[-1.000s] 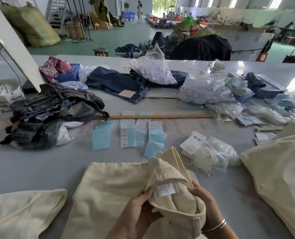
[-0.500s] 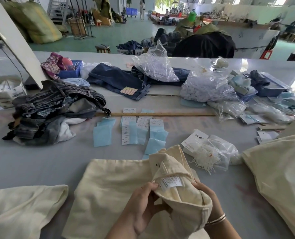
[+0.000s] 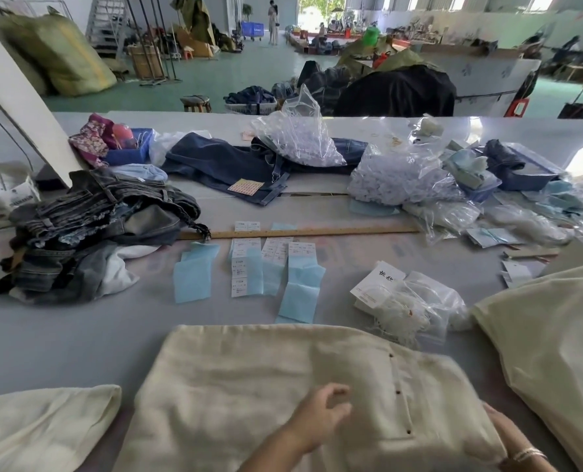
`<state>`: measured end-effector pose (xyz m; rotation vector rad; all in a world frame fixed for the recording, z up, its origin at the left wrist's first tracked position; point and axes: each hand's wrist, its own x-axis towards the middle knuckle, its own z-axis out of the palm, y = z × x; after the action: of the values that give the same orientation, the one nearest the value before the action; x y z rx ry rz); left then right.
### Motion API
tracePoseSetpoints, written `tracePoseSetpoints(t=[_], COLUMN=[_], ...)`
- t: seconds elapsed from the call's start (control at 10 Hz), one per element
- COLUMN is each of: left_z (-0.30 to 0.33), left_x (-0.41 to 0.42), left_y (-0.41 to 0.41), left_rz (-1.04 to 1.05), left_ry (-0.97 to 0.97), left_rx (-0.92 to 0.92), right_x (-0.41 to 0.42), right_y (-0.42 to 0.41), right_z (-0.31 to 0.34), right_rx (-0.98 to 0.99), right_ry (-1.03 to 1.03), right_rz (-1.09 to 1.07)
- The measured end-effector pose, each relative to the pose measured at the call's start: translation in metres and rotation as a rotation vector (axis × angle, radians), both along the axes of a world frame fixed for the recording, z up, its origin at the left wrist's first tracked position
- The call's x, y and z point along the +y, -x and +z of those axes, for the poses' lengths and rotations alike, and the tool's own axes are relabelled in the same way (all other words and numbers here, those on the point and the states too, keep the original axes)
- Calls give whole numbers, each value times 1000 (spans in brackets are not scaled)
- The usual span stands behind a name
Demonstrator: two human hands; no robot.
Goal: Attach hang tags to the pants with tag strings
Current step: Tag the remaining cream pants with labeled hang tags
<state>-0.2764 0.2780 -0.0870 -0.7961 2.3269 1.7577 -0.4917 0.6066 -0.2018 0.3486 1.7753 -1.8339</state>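
Observation:
Cream pants (image 3: 249,379) lie flat on the grey table in front of me, button fly toward the right. My left hand (image 3: 320,415) hovers or rests over their middle with fingers loosely curled, holding nothing. My right hand (image 3: 502,429) is at the pants' right edge, mostly hidden behind the cloth. White hang tags (image 3: 377,282) lie beside a clear bag of white tag strings (image 3: 416,308), just beyond the pants. Size stickers on blue backing (image 3: 266,267) lie further back.
More cream pants lie at the right (image 3: 555,352) and lower left (image 3: 41,427). A pile of jeans (image 3: 92,226) sits at the left, a wooden ruler (image 3: 303,232) across the middle, dark denim (image 3: 229,165) and plastic bags (image 3: 395,178) at the back.
The folded-up waistband with its inner label has been let go and laid flat. My left hand came off the cloth; my right hand slid to the pants' right edge.

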Motion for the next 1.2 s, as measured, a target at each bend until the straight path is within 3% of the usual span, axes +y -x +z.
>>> tracePoseSetpoints(t=[0.1, 0.2, 0.3, 0.4, 0.5, 0.6, 0.7, 0.8, 1.0, 1.2], left_z=[-36, -59, -85, -98, -104, -99, -89, -84, -104, -112], left_x=[-28, -44, -57, -60, -60, -60, -52, -49, -51, -52], left_y=[9, 13, 7, 7, 14, 14, 8, 10, 10, 8], left_rz=[-117, -131, -132, -137, -165, -62, 121, 103, 111, 97], left_ry=[498, 606, 636, 637, 596, 675, 938, 940, 891, 903], left_rx=[-283, -410, -466, -482, -551, -466, -221, -116, -145, -143], right_x=[-83, -109, -176, -233, -289, -316, -320, -318, -312, -315], right_y=[-2, 18, 15, 17, 28, 48, 62, 75, 76, 67], right_z=[80, 99, 120, 120, 107, 95, 90, 86, 83, 101], right_rx=[89, 378, 713, 870, 1014, 1037, 1036, 1087, 1239, 1169], right_ry=[-483, -636, -789, -804, -976, -1222, -1372, -1490, -1523, -1493], right_rz=[13, 20, 260, 509, 817, 956, 990, 1087, 1124, 982])
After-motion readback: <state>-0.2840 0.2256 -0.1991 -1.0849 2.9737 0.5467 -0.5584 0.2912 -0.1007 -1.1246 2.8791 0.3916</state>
